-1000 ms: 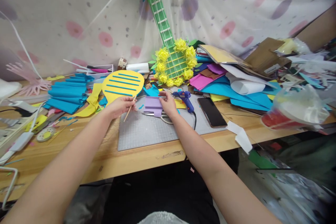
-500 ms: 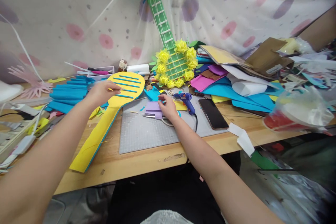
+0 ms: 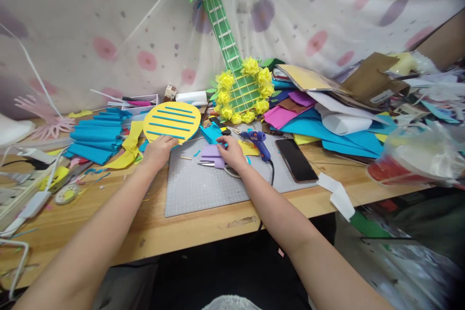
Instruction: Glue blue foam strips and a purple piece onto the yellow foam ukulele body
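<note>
My left hand (image 3: 160, 151) grips the lower edge of a yellow paper guitar (image 3: 172, 121) with blue strips across its round body. The neck does not show past my hand and forearm. Over the middle of the grey cutting mat (image 3: 196, 193) is my right hand (image 3: 231, 151), its fingers loosely curved with a gap between thumb and fingertips. Close beside it lie purple paper (image 3: 209, 150), scissors (image 3: 206, 163) and a crumpled blue paper piece (image 3: 209, 133). A blue glue gun (image 3: 257, 141) rests just to the right.
Behind the mat stands a green paper guitar (image 3: 232, 63) with yellow flowers. A phone (image 3: 296, 160) lies at the mat's right, before piled coloured paper (image 3: 334, 140). A bagged red cup (image 3: 390, 167) stands near the right edge. Folded blue paper (image 3: 96, 135) and a power strip (image 3: 16, 189) occupy the left.
My left hand has shifted down and right from the body's face to its lower edge. The yellow guitar's neck has gone from sight. My right hand has barely moved.
</note>
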`<state>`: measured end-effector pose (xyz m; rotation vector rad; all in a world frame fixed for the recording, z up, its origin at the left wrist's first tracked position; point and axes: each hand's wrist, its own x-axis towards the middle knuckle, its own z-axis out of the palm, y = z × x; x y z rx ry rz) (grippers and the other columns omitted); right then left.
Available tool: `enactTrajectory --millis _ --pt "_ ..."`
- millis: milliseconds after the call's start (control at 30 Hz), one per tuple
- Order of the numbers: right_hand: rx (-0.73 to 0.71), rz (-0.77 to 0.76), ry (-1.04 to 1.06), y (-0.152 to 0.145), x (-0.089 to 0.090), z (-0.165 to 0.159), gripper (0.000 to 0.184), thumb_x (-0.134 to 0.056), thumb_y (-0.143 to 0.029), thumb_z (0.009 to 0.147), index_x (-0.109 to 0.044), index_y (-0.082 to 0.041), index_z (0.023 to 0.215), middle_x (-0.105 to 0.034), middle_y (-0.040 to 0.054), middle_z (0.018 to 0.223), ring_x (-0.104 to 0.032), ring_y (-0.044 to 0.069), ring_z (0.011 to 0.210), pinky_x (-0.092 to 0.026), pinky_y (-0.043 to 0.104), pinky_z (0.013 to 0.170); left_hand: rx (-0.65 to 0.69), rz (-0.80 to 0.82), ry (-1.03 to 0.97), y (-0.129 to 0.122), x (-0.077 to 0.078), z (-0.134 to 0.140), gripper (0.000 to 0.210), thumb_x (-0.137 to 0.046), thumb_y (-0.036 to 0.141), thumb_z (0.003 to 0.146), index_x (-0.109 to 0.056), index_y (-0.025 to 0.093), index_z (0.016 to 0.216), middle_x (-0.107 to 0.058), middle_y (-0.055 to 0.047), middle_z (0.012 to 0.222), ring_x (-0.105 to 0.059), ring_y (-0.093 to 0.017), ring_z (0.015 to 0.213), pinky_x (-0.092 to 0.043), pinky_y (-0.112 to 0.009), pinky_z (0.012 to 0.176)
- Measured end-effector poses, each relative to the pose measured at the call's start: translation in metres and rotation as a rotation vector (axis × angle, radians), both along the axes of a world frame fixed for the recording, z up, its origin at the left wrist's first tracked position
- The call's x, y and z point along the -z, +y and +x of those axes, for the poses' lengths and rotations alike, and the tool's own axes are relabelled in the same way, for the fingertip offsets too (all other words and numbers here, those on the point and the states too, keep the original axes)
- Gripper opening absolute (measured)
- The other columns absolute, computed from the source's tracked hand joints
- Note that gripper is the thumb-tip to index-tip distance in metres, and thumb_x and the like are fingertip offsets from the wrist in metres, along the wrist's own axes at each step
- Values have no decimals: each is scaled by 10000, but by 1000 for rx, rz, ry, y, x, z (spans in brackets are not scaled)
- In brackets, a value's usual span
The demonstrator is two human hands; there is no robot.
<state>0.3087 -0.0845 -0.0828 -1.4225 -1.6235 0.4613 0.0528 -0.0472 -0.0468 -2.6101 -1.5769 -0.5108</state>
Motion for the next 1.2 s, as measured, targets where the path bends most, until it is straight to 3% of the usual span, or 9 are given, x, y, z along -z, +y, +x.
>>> enactTrajectory --millis 167,300,900,1200 --pt "-2 -18 -1 -1 -1 -1 177 -519 -165 741 -620 -196 883 -630 58 926 -540 195 900 -436 353 814 -74 4 -92 -8 11 5 324 -386 126 827 -649 249 971 -617 -60 1079 -507 -219 1046 -393 -326 838" --pt "-9 -26 -19 0 1 -1 187 -516 -162 746 -624 -175 898 -630 69 935 -548 193 883 -435 355 818 -84 12 -51 -10 13 4 323 -369 147 844 -647 241 979 -619 -59 1077 -504 -210 1037 -394 -322 845" --pt "28 -77 -66 1 -1 0 197 -523 -123 740 -637 -170 893 -641 56 930 -548 182 896 -432 324 827 -96 83 167 -10 5 1 350 -377 125 830 -652 225 1022 -625 -65 1077 -533 -213 1012 -437 -336 818" --pt "68 -90 -87 4 3 3 412 -383 22 649 -637 -169 912 -630 56 920 -539 183 888 -428 324 843 -61 46 240 -1 -2 -9 345 -351 174 848 -640 252 1021 -610 -68 1075 -515 -236 1029 -425 -327 760"
